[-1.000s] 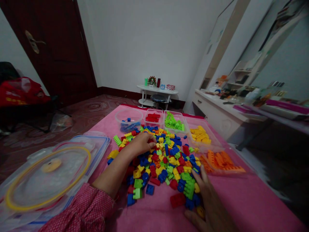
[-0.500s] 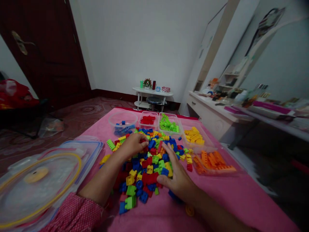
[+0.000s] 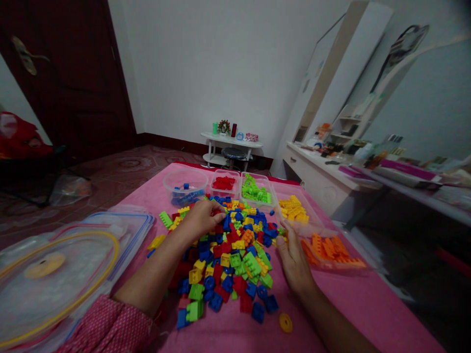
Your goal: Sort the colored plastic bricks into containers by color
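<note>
A mixed heap of red, blue, green and yellow toy building bricks (image 3: 228, 255) lies on the pink cloth. My left hand (image 3: 204, 218) is at the far left part of the heap, its fingers curled together. A bit of red shows inside the curl, apparently a red building brick (image 3: 218, 212), mostly hidden by the fingers. Along the heap's right edge my right hand (image 3: 296, 262) rests low, fingers stretched out and holding nothing visible. Its fingertips are close to a few yellow bricks. A yellow wheel-like piece (image 3: 285, 322) lies apart at the near side.
Clear containers line the far and right sides: a round one (image 3: 186, 181) with blue pieces, others with red (image 3: 224, 183), green (image 3: 255, 189), yellow (image 3: 293, 210) and orange bricks (image 3: 333, 247). Stacked lids (image 3: 66, 274) lie at left. A white dresser (image 3: 316, 169) stands right.
My right hand has moved from over the heap to its right edge, uncovering green, orange and blue bricks. My left hand stays nearly in place. The view has shifted slightly.
</note>
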Available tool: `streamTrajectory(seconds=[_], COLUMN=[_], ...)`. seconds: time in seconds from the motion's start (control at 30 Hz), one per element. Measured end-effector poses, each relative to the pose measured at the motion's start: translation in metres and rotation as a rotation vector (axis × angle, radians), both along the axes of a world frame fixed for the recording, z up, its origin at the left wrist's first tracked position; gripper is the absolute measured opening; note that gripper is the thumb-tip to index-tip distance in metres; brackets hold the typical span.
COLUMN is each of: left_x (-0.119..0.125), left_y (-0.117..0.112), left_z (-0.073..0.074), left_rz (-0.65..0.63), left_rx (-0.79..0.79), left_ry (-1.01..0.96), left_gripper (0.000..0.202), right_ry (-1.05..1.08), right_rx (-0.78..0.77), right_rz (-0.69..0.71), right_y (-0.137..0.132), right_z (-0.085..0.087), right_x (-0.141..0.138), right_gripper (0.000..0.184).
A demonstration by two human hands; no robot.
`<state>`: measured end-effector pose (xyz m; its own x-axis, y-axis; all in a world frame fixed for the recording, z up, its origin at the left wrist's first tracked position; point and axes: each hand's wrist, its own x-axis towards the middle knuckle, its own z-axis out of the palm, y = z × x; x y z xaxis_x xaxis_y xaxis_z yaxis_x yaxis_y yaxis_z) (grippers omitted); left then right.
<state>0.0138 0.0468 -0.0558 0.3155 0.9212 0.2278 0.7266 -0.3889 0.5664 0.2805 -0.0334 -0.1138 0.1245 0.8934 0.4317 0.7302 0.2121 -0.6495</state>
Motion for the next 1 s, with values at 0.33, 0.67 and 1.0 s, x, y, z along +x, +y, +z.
streamTrajectory(seconds=[0.33, 0.67, 1.0], left_x=[0.001, 0.000, 0.001], left_y=[-0.004, -0.003, -0.001], left_z=[0.003, 0.002, -0.003], left_rz=[0.005, 0.013, -0.007], left_rx=[-0.007, -0.024, -0.005], left_ry=[0.034, 0.018, 0.006], left_gripper=[0.026, 0.027, 0.026], right_ry=[0.328, 0.093, 0.248], right_rx=[-0.011, 0.032, -0.139], right_rz=[-0.022, 0.114, 0.265], right_y=[0.014, 0.028, -0.008], right_z=[-0.015, 0.008, 0.035], right_x=[-0.015, -0.011, -0.016], right_gripper=[0.045, 0.039, 0.039])
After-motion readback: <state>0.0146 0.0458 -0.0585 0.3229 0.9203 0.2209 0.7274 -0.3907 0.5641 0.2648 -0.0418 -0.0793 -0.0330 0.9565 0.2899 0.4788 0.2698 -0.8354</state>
